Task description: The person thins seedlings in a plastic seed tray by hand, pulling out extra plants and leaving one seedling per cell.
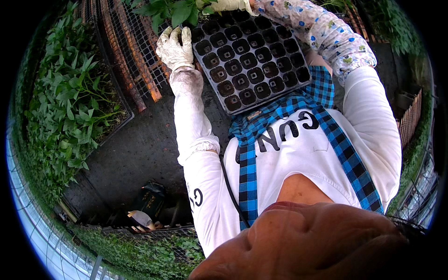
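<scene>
A black plastic plug tray [248, 61] with rows of hollow square cells lies tilted in front of my waist, its near edge by my checked apron. My left hand [176, 48], in a soiled pale glove, is beside the tray's far left corner with its fingers bent. Whether those fingers grip the rim cannot be told. Beyond the far edge, my right hand [229, 5] wears a similar glove and is partly cut off by the top of the view. Its fingers are mostly hidden, close to a leafy green plant [180, 13].
Rusty metal bars [129, 59] and black mesh trays [141, 52] lie at far left. Dense leafy seedlings [70, 101] grow along the left side. Dark ground sheet [140, 147] covers the floor. A dark bag [150, 196] and a whitish item [140, 217] sit lower left.
</scene>
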{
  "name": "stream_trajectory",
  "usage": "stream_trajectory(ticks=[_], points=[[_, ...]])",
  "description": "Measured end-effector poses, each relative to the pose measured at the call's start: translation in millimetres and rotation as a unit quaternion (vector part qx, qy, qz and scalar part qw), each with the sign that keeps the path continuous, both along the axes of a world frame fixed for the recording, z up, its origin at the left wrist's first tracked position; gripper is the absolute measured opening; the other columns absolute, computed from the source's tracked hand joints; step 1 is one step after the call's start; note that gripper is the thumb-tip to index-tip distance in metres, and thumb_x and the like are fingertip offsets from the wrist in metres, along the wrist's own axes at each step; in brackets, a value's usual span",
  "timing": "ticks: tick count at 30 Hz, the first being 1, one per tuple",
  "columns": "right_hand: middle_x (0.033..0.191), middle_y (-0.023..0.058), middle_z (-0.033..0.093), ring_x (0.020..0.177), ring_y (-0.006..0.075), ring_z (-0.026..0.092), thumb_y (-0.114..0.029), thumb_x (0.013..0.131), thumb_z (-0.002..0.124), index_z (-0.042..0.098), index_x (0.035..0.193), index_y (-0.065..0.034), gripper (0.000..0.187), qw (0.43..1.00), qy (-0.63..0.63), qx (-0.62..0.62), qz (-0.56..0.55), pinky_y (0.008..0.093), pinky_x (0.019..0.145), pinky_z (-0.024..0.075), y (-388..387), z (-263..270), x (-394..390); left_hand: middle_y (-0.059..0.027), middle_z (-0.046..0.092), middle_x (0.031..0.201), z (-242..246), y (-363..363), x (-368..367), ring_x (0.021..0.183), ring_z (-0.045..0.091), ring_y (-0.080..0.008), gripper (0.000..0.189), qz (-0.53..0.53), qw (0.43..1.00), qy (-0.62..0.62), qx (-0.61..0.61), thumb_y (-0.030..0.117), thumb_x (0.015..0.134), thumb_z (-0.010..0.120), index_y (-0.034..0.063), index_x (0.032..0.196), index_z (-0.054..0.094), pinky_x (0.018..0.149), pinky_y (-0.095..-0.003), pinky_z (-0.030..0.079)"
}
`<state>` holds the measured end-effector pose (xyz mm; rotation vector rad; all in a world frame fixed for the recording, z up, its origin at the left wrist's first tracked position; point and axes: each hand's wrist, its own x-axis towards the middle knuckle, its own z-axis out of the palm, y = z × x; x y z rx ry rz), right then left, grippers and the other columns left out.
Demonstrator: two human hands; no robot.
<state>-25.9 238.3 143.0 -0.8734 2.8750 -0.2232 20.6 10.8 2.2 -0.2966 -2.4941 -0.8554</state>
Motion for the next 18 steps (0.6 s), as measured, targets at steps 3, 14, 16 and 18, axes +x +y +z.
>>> stream_trajectory(ticks=[3,14,16,18], points=[[0.084,0.0162,0.073,0.081,0.0356,0.071,-0.034,0.082,0.076,0.075,0.101,-0.0127,0.028,0.988,-0.037,-0.118,-0.093,0.0436,0.074,0.0551,16.2,-9.1,2.7,-0.0132,0.068,0.128,0.9,1.4,0.3,0.122,0.058,-0.0339,0.056,-0.003,1.000,-0.010,0.004,0.059,0.095,0.056,0.0109,0.114,0.077,0.107,-0.0495,0.038],[0.076,0.0144,0.072,0.066,0.0277,0.067,-0.025,0.080,0.073,0.073,0.095,-0.0029,0.026,0.976,-0.083,-0.163,-0.116,0.0414,0.061,0.0512,28.9,-21.6,-7.8,-0.0138,0.067,0.130,1.1,-0.1,0.3,0.123,0.057,-0.0342,0.057,0.000,1.000,-0.019,-0.016,0.060,0.096,0.053,0.0112,0.115,0.077,0.106,-0.0497,0.039],[0.082,0.0146,0.073,0.071,0.0274,0.068,-0.023,0.082,0.075,0.073,0.101,-0.0043,0.027,0.970,-0.123,-0.139,-0.158,0.0415,0.066,0.0525,25.8,-19.1,-8.3,-0.0136,0.067,0.130,1.5,-1.8,0.8,0.122,0.058,-0.0345,0.057,-0.003,1.000,-0.011,-0.009,0.060,0.096,0.054,0.0111,0.114,0.077,0.106,-0.0491,0.040],[0.083,0.0142,0.073,0.073,0.0276,0.068,-0.025,0.082,0.076,0.073,0.103,-0.0045,0.029,0.971,-0.116,-0.155,-0.144,0.0410,0.068,0.0533,14.5,-17.0,-10.2,-0.0136,0.067,0.129,0.8,-7.7,3.1,0.122,0.058,-0.0347,0.057,0.006,1.000,-0.014,-0.011,0.060,0.096,0.054,0.0110,0.114,0.077,0.106,-0.0490,0.040]])
